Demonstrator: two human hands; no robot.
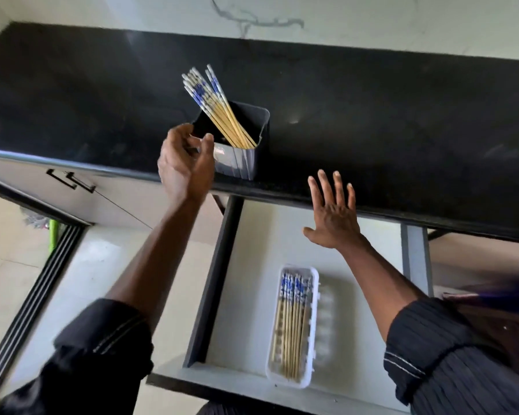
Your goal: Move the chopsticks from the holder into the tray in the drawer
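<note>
Several chopsticks (212,101) could be spilled if the holder (237,163) is tipped by the cupped left hand (183,166), grip unclear; right hand (333,212) splayed, empty.

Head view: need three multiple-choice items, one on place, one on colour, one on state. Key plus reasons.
1. Where is the tray?
A. on the countertop
B. in the open drawer
C. on the floor

2. What colour is the pattern on the chopstick tops?
A. red
B. green
C. blue

3. What state is the right hand in?
A. gripping chopsticks
B. open, fingers spread
C. a fist

Key:
1 B: the tray lies inside the drawer.
2 C: the chopsticks in the holder show blue-and-white tops.
3 B: the right hand hovers over the drawer, fingers spread, holding nothing.
</note>
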